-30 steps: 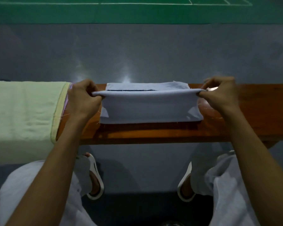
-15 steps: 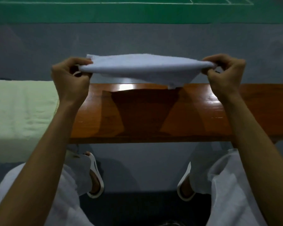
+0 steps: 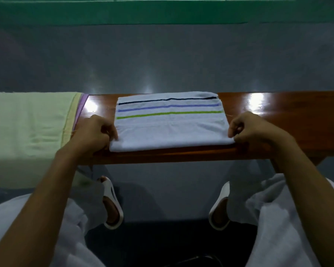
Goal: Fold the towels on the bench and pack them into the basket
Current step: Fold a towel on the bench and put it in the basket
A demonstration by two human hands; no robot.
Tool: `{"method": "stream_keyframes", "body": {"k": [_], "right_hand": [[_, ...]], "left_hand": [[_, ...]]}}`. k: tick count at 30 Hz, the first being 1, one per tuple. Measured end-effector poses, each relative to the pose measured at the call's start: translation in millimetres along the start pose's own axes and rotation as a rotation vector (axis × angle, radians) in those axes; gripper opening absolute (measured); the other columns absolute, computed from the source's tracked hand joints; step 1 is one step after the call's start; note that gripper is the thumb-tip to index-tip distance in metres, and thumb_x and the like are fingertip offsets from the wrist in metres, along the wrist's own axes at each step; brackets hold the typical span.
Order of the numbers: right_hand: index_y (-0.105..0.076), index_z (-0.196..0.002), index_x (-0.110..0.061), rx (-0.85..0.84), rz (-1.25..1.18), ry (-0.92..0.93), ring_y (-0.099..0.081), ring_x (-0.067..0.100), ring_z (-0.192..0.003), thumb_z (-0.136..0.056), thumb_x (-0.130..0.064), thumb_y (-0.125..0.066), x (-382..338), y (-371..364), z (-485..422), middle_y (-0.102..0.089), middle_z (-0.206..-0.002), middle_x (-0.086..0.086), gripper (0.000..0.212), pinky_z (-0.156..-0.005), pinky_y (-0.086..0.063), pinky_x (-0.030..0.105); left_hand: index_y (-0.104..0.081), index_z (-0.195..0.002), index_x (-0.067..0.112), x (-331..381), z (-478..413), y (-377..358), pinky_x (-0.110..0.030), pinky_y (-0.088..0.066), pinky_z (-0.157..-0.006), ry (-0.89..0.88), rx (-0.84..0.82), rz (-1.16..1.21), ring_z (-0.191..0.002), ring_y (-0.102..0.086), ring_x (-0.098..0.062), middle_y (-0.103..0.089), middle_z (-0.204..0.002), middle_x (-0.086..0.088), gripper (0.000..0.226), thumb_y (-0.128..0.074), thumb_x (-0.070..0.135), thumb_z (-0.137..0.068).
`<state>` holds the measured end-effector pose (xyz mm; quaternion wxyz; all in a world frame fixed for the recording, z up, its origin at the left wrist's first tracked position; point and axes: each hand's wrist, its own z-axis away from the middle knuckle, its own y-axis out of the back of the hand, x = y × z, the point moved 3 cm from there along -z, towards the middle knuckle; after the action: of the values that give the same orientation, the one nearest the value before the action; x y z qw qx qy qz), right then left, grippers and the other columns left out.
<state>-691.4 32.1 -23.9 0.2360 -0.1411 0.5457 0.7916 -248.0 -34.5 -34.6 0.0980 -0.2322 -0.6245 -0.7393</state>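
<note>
Head view, dim light: a folded white striped towel (image 3: 170, 128) lies flat on the middle of a glossy wooden bench (image 3: 278, 112), reaching from its far edge almost to its near edge. The left hand (image 3: 96, 132) pinches the towel's near left corner with curled fingers. The right hand (image 3: 253, 130) appears to pinch the near right corner. A pale green towel (image 3: 27, 128) drapes over the bench's left end.

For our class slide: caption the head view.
Left hand and right hand pinch the near corners of a striped towel flat on a wooden bench.
</note>
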Motion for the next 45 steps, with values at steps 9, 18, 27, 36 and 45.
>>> {"method": "stream_keyframes", "body": {"k": [9,18,27,36,45], "right_hand": [[-0.057,-0.118,-0.011,0.521,-0.027,-0.142,-0.056,0.027,-0.101,-0.090,-0.026,-0.073,-20.1,-4.5,-42.9,-0.060,-0.112,0.009,0.036,-0.079,-0.044,0.034],[-0.008,-0.164,-0.023,0.272,0.361,0.238,0.006,0.023,-0.158,-0.099,-0.055,-0.025,-73.9,-79.2,-69.1,0.001,-0.172,0.002,0.075,-0.127,-0.003,0.054],[-0.005,-0.164,-0.024,0.333,0.358,0.012,0.008,0.022,-0.158,-0.101,-0.067,-0.015,-36.7,-60.0,-80.9,0.001,-0.172,-0.003,0.076,-0.125,-0.003,0.058],[-0.005,-0.164,-0.024,0.329,0.355,0.016,0.008,0.023,-0.158,-0.102,-0.065,-0.016,-38.0,-61.6,-74.4,0.001,-0.172,-0.002,0.076,-0.125,-0.001,0.057],[-0.019,-0.162,-0.024,0.445,0.205,0.126,-0.009,0.030,-0.157,-0.103,-0.058,-0.033,-36.1,-57.7,-66.3,-0.013,-0.171,0.004,0.069,-0.125,-0.016,0.054]], "left_hand": [[-0.051,-0.142,0.013,33.3,-23.5,-24.4,-0.047,-0.043,-0.105,0.112,0.288,-0.038,-0.129,-0.049,-0.033,-0.050,-0.143,-0.014,0.049,-0.062,0.034,-0.099],[-0.003,-0.165,0.029,74.4,-40.2,-81.6,-0.047,0.002,-0.128,-0.171,0.045,-0.204,-0.159,0.008,-0.022,0.003,-0.173,-0.001,0.071,-0.021,0.063,-0.105],[-0.001,-0.165,0.023,44.7,-48.2,-71.4,-0.049,0.002,-0.128,-0.017,0.094,-0.329,-0.158,0.010,-0.020,0.009,-0.172,-0.006,0.088,-0.011,0.077,-0.097],[0.004,-0.165,0.019,42.2,-40.2,-73.4,-0.047,0.005,-0.125,0.028,0.092,-0.321,-0.158,0.014,-0.022,0.013,-0.172,-0.006,0.097,-0.009,0.082,-0.092],[-0.005,-0.165,0.020,47.7,-33.0,-69.6,-0.054,0.003,-0.125,0.025,0.108,-0.266,-0.159,0.009,-0.025,0.004,-0.173,-0.007,0.083,-0.019,0.070,-0.101]]}}
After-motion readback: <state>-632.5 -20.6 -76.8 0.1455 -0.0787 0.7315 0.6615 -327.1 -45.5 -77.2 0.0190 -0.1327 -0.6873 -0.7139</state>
